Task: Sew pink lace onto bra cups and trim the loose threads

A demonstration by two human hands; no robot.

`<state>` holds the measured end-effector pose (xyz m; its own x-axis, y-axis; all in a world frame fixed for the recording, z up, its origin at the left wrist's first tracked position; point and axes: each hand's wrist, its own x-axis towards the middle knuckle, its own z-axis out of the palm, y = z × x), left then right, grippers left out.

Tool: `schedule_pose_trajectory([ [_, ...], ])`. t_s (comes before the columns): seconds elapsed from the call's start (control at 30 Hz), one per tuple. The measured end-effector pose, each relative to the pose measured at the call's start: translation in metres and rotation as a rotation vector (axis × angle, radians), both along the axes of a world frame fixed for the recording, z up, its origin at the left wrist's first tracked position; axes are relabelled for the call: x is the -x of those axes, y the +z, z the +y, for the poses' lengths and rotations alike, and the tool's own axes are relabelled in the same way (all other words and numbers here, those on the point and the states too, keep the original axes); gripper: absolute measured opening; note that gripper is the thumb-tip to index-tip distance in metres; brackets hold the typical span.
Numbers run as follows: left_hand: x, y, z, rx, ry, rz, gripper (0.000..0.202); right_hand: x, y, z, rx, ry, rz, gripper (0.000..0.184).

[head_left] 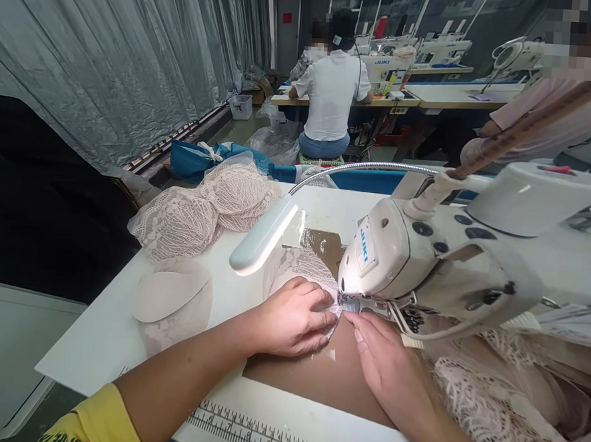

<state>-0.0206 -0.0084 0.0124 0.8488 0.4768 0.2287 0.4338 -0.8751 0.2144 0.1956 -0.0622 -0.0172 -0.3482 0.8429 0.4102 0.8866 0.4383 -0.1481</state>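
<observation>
A pale pink lace bra cup (300,266) lies under the needle end of a white JUKI sewing machine (373,252). My left hand (297,318) rests on top of the cup, its curved fingers holding the lace down close to the presser foot (349,305). From the right, my right hand (387,360) reaches in with its fingers closed together. Thumb and forefinger pinch at the cup's edge just beside the foot; the fabric between them is mostly hidden. Brown sheeting (325,383) covers the tabletop beneath both hands.
A lamp (264,236) on a bent metal neck hangs over the table. Lace cups (175,224) are stacked at the back left, with a loose cup piece (170,300) nearer. Lace fabric (499,407) heaps at right. A co-worker (331,93) sits ahead; another person is at right.
</observation>
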Motion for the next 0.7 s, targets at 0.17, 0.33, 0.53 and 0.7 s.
schedule_pose_trajectory([
  [0.17, 0.0, 0.0026, 0.0002, 0.017, -0.056, -0.006, 0.033, -0.001, 0.0017, 0.0003, 0.051, 0.044, 0.031, 0.037],
  [0.33, 0.0011, 0.003, 0.0015, -0.025, -0.104, 0.015, 0.031, 0.001, 0.0049, 0.0002, 0.048, 0.103, -0.069, 0.043],
  [0.53, 0.0048, 0.0036, 0.0064, -0.053, -0.145, 0.078, 0.033, 0.0048, -0.0007, -0.0054, -0.028, 0.044, -0.241, 0.051],
  [0.7, 0.0031, 0.0011, 0.0053, -0.002, -0.095, 0.051, 0.035, 0.0065, -0.0025, -0.0053, -0.05, 0.003, -0.292, 0.051],
])
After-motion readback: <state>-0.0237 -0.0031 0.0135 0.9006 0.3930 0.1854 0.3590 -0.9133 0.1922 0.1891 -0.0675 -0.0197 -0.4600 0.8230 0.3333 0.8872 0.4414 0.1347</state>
